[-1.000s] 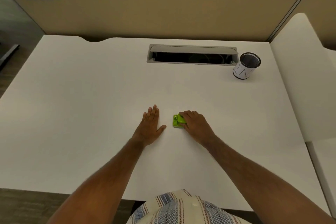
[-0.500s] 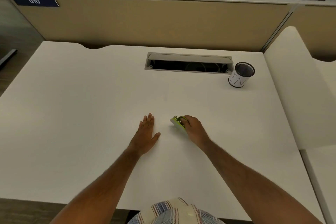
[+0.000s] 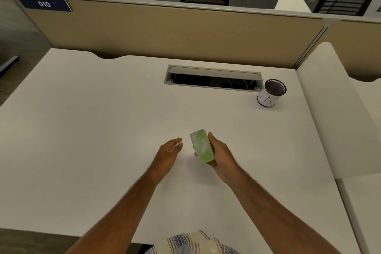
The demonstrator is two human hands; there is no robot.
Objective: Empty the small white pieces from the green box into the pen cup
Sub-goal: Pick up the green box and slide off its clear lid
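My right hand [image 3: 221, 155] grips the small green box [image 3: 202, 146] by its right side and holds it tilted a little above the white desk [image 3: 92, 130]. The box's broad face shows, blurred, with whitish patches; I cannot tell whether it is open. My left hand [image 3: 169, 155] hovers just left of the box with its fingers apart and nothing in it. The pen cup [image 3: 271, 93], black mesh with a white paper band, stands upright at the desk's back right, far from both hands. Its inside looks dark.
An open cable slot [image 3: 212, 77] with a grey flap lies at the back of the desk, just left of the cup. A tan partition [image 3: 165, 33] walls the far edge. A second white desk [image 3: 340, 119] adjoins on the right.
My right hand has lifted the green box off the desk and turned its broad face up. My left hand has come off the desk and moved toward the box.
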